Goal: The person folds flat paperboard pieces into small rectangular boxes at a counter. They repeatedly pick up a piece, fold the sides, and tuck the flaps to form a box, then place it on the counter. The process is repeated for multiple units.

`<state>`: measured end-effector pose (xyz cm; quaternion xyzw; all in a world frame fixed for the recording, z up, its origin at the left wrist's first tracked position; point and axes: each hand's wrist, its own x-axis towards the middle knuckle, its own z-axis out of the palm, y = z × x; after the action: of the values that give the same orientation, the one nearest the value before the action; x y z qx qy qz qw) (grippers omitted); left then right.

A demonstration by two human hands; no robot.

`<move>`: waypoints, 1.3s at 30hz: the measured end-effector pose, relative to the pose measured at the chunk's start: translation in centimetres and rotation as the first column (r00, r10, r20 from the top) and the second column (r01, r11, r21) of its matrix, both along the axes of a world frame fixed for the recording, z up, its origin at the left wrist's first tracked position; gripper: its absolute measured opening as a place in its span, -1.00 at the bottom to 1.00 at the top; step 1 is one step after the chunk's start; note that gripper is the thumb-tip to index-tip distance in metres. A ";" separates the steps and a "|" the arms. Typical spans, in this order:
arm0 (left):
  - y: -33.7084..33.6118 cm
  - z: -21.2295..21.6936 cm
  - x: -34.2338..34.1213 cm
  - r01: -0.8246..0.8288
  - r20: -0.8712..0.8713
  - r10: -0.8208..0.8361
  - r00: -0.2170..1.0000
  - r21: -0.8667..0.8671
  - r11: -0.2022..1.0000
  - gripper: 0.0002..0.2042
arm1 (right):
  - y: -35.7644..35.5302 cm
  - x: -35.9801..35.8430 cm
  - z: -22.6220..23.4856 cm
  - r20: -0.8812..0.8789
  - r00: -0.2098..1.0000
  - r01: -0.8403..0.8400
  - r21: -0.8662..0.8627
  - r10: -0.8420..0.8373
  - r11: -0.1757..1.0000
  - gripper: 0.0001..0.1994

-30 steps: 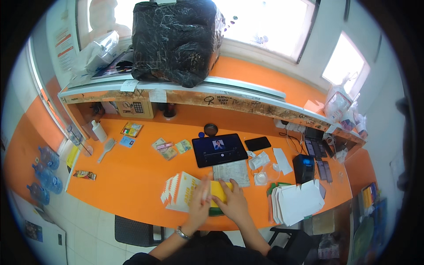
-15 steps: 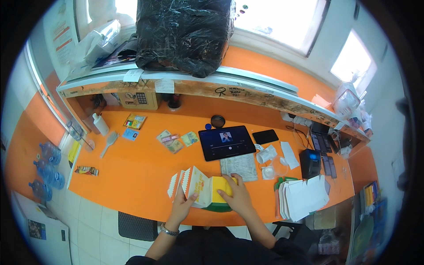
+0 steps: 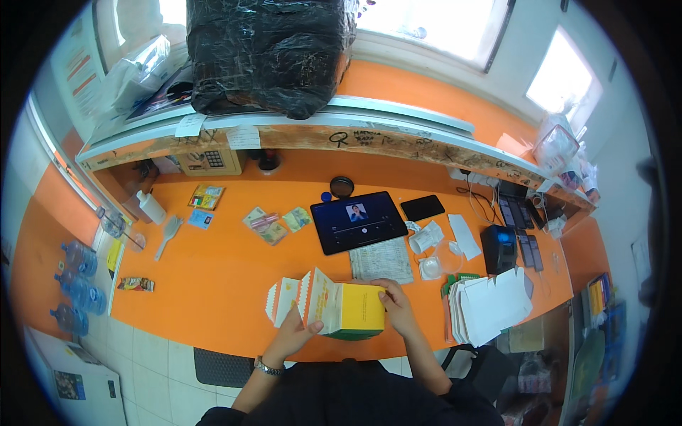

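Yellow carton (image 3: 348,310), left hand (image 3: 293,334) under flap, right hand (image 3: 396,307) gripping side

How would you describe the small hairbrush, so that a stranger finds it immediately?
Start at the orange counter and go to its left end, near the white bottle. The hairbrush lies flat just right of that bottle; it alone there is pale, with a handle and a wide head.

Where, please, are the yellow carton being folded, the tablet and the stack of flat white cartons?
yellow carton (image 3: 361,309): head view, its yellow front panel.
tablet (image 3: 359,221): head view, middle of its screen.
stack of flat white cartons (image 3: 490,305): head view, top sheet.
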<state>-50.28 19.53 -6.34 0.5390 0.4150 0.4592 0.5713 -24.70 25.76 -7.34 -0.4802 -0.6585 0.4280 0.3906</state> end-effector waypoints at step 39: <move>1.3 17.6 5.3 -0.052 -0.007 0.057 0.998 0.301 0.952 -0.45 | -0.7 -7.6 1.0 0.504 0.858 -0.012 0.214 -0.100 0.977 -0.61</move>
<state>-44.99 20.88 11.21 0.6116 0.3594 0.5284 0.4665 -32.30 25.10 -6.38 -0.5479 -0.7686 0.2040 0.2597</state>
